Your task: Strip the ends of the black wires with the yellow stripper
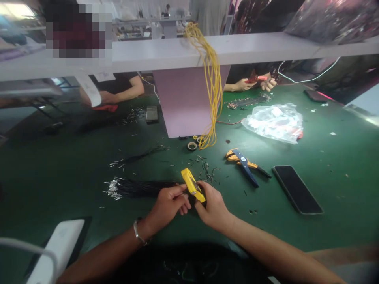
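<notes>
My right hand is wrapped round a yellow tool, which tilts up and to the left above the green table. Just left of it, my left hand has its fingers pinched together beside the tool; what they hold is too small to make out. A bundle of black wires with pale metal ends lies to the left, reaching behind my left hand. Small black scraps are scattered beyond the tool.
Orange and blue pliers and a phone lie to the right. Yellow wires hang from the shelf. A clear plastic bag rests further back. Two other people work across the table. A white device is at the lower left.
</notes>
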`<state>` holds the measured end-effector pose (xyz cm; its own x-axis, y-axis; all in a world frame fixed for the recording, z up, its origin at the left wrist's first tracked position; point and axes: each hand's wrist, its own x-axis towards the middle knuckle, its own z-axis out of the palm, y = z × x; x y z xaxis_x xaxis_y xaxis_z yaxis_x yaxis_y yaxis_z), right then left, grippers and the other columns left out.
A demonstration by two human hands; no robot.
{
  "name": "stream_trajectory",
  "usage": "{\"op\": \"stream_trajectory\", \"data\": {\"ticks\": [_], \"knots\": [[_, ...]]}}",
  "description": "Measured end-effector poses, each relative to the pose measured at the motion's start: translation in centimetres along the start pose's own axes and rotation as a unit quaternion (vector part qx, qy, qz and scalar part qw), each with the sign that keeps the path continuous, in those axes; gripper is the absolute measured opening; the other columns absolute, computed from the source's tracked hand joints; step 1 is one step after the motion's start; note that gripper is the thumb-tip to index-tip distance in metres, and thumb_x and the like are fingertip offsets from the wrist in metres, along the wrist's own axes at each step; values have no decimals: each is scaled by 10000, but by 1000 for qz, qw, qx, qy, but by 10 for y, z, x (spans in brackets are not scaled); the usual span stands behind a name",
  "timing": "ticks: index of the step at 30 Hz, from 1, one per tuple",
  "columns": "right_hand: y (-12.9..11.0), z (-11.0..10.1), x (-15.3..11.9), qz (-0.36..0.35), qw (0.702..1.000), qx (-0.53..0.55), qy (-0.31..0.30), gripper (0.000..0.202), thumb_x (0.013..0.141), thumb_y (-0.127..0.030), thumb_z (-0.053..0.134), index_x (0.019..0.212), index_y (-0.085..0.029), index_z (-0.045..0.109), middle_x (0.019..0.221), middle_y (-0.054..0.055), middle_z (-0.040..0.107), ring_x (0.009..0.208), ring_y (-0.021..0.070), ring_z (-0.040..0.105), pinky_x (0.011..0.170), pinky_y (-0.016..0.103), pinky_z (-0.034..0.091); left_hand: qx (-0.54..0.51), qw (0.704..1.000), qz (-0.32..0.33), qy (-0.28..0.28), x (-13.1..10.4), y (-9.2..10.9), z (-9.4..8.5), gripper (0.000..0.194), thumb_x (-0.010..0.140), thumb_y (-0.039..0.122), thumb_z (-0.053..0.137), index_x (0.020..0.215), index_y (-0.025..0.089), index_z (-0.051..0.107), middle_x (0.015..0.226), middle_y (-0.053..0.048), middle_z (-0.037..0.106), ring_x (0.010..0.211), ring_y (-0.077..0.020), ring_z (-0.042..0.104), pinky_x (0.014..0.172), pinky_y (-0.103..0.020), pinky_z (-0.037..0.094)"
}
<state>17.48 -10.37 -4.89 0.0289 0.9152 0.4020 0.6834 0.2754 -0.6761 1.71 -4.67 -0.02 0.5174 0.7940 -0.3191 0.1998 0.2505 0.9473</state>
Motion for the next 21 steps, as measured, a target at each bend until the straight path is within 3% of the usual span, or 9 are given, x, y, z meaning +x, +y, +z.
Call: {"op": "stream_trajectory", "data": {"ticks": [6,13,21], "knots": [[0,-1,2,30,998,37,-43,507,682,-118,468,1189,-146,453,1108,142,641,1032,265,615,899,428,511,10,1000,-13,-2,0,-2,-3,137,711,177,520,732,114,640,538,2,607,434,-92,516,451,-215,431],[3,0,3,13,999,32,-33,483,665,-111,469,1144,-164,483,1062,128,657,994,265,627,877,428,524,36,999,-32,3,0,0,-5,283,692,182,487,885,100,677,486,29,568,403,-76,458,422,-191,364],[7,4,4,-9,1000,13,-2,396,684,-126,471,1078,-157,496,966,122,666,899,249,648,800,390,551,55,998,-16,-3,-1,3,-6,148,669,158,464,635,137,607,467,37,547,397,-66,439,416,-182,337]]}}
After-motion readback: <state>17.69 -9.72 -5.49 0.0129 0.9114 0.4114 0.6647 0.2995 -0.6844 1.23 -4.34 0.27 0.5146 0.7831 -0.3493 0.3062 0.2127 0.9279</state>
